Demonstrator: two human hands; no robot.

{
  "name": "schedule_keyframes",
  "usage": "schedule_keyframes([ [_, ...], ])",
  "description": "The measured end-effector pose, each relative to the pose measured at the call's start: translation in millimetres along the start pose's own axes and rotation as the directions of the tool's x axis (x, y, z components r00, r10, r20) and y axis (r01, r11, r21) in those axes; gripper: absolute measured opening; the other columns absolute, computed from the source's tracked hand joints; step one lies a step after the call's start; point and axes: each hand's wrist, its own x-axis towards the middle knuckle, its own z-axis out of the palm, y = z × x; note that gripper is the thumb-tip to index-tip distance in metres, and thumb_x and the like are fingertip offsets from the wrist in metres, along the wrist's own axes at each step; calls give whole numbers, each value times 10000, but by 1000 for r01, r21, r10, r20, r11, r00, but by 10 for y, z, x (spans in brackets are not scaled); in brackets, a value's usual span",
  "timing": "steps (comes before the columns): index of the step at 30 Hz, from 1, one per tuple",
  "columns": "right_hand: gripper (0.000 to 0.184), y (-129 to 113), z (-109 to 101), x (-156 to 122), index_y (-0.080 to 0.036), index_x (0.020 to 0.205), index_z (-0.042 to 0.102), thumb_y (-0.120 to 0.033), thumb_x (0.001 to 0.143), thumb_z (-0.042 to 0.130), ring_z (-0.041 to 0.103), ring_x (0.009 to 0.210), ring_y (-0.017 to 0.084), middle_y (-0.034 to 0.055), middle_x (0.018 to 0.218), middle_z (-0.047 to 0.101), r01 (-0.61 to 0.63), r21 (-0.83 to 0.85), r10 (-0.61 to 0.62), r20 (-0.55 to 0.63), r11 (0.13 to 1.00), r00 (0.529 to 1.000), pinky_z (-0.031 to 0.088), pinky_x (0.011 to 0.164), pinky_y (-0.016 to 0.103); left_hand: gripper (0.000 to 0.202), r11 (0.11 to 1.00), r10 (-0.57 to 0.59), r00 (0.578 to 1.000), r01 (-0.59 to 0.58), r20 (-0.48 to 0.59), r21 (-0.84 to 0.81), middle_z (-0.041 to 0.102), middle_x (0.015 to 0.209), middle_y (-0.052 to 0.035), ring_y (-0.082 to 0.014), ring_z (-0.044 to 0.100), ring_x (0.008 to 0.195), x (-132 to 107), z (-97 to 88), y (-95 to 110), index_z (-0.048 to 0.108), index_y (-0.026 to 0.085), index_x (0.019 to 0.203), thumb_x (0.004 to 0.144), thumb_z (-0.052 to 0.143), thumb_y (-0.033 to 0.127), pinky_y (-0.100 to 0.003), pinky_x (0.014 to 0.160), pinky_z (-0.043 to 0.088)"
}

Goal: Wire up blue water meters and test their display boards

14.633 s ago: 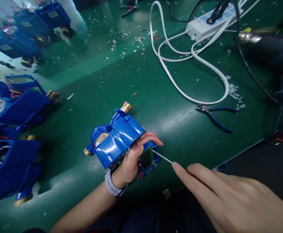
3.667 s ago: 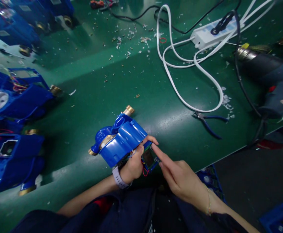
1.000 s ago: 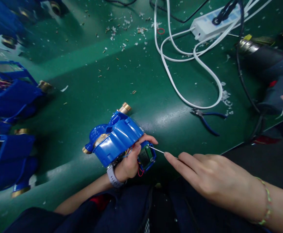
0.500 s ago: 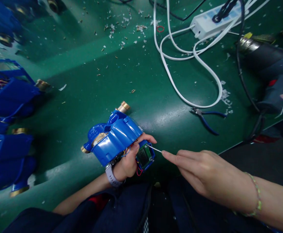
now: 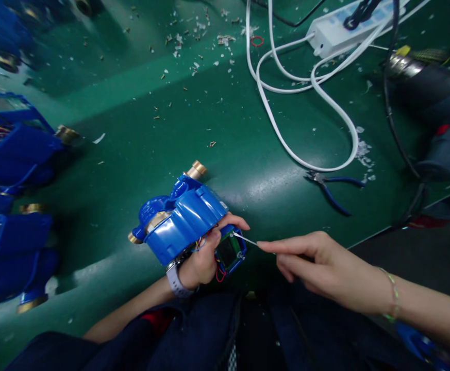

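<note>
A blue water meter (image 5: 180, 219) with brass fittings lies on the green bench near its front edge. My left hand (image 5: 205, 255), a watch on its wrist, is closed round the meter's near end and holds a small green circuit board with a display (image 5: 230, 251) that hangs on coloured wires. My right hand (image 5: 317, 263) pinches a thin metal tool (image 5: 245, 239) whose tip touches the board's upper right corner.
Several more blue meters (image 5: 14, 154) are stacked along the left edge. Blue-handled pliers (image 5: 335, 186) lie right of the meter. A white cable loop (image 5: 305, 98) runs to a power strip (image 5: 340, 28) at the back. A dark heat gun (image 5: 437, 113) lies far right. Small scraps litter the bench.
My right hand has turned its wrist and drawn slightly lower, the tool tip staying on the board. My left hand and the meter have kept their place.
</note>
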Motion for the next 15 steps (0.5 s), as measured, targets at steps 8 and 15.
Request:
schedule_keyframes([
  [8, 441, 154, 2, -42, -121, 1307, 589, -70, 923, 379, 528, 571, 109, 62, 770, 633, 279, -468, -322, -14, 839, 947, 349, 496, 218, 537, 1000, 0, 1000, 0, -1, 14, 581, 989, -71, -228, 536, 912, -7, -13, -20, 630, 204, 1038, 928, 233, 548, -352, 813, 411],
  [15, 417, 204, 16, 80, -133, 1318, 583, -211, 977, 356, 374, 409, 55, -29, 607, 536, -66, 282, 34, 118, 957, 992, 319, 417, 181, 565, 999, -35, 999, 35, 7, -1, 560, 923, -71, -215, 533, 831, -10, -10, -21, 625, 185, 1025, 907, 232, 574, -333, 736, 437],
])
